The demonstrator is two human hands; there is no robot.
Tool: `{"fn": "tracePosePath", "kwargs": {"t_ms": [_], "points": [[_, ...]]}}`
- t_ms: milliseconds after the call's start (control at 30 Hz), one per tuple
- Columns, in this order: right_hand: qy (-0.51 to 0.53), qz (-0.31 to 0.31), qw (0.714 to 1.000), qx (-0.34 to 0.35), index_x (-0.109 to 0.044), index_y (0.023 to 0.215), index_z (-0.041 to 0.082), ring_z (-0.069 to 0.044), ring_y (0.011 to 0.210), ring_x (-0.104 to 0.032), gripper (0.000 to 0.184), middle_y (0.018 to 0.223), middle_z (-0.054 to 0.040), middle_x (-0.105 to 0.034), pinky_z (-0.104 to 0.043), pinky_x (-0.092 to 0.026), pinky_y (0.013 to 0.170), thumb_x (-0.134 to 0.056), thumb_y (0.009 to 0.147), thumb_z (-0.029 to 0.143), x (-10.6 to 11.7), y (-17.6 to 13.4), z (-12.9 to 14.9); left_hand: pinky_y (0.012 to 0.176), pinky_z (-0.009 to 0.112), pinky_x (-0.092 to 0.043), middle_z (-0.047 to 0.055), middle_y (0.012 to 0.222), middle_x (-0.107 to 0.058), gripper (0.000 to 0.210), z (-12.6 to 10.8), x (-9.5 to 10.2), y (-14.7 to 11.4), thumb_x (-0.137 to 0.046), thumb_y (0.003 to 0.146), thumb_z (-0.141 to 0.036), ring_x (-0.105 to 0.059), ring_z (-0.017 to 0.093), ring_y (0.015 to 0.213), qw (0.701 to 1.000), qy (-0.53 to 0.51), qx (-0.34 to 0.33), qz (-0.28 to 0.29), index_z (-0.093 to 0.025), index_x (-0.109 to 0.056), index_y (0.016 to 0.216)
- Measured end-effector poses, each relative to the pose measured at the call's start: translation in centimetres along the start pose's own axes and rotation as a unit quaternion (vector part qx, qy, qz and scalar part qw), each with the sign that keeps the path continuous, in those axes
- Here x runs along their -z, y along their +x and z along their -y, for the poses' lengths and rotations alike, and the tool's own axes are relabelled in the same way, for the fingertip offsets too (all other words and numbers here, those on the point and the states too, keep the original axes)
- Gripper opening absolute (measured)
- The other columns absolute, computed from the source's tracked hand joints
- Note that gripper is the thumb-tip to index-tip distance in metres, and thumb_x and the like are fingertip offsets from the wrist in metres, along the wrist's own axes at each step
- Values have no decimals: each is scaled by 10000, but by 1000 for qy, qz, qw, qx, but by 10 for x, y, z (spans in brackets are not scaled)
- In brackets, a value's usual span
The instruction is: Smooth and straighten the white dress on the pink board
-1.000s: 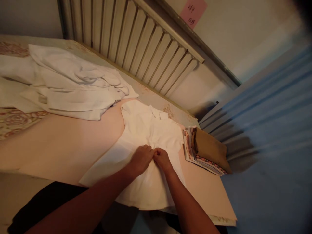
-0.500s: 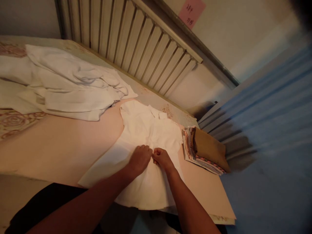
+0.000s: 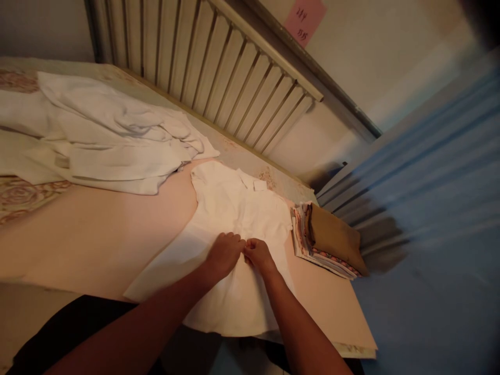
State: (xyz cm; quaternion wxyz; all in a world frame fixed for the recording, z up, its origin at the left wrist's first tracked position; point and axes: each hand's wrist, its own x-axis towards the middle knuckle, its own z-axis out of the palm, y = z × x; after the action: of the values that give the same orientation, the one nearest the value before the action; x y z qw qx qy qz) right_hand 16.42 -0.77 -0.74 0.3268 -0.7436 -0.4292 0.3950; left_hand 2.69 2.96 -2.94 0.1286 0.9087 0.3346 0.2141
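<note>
A white dress point(image 3: 219, 203) with a fitted top and a flared skirt lies spread on the pink-covered table point(image 3: 109, 229), its hem hanging over the front edge. At the waist, my left hand point(image 3: 225, 254) is closed, its curled fingers gripping the white cloth. Right beside it, my right hand point(image 3: 258, 255) pinches the cloth between thumb and fingers. The fingertips of both hands meet, and whatever small part lies between them is hidden.
Crumpled white garments point(image 3: 105, 140) lie at the left on the table. A stack of folded fabrics point(image 3: 332, 237), brown on top, stands at the right. Behind the table is a ribbed radiator point(image 3: 219, 67). A blue curtain point(image 3: 437, 234) hangs at the right.
The hands stay at the dress's waist, with the fingertips shifted very slightly closer together. The dress has not visibly moved.
</note>
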Motion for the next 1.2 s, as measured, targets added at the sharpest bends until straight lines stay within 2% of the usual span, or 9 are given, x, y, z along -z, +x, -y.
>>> {"fn": "tracePosePath", "kwargs": {"t_ms": [467,633,867,1200], "points": [[60,51,995,-55,-427,533,212,-60,307,-356,169,409,58,-513,-205,-176,331,-586,590,212,5,2,1,728,356,-350,39,804,-623,143,4,-5,2,-486,852,-132,-556,209,805,1000,-21,-5,-10,-189,-603,792],[81,39,994,-54,-422,548,214,-57,306,-354,202,403,63,-509,-201,-175,330,-619,586,229,3,0,-1,734,348,-353,41,804,-624,159,3,-4,2,-469,845,-112,-556,201,797,1000,-23,-4,-5,-185,-600,790],[134,13,989,-57,-461,620,202,-47,348,-357,203,493,41,-574,-195,-166,347,-643,576,282,2,-4,-7,729,348,-356,41,819,-629,148,3,0,2,-466,842,-126,-562,202,805,1000,-20,2,0,-187,-595,801],[148,68,985,-61,-468,533,197,-45,345,-308,190,401,50,-488,-211,-135,362,-618,562,309,9,-6,2,733,346,-350,39,819,-621,149,3,-1,0,-467,840,-114,-556,198,812,1000,-25,-9,-3,-192,-589,804]]}}
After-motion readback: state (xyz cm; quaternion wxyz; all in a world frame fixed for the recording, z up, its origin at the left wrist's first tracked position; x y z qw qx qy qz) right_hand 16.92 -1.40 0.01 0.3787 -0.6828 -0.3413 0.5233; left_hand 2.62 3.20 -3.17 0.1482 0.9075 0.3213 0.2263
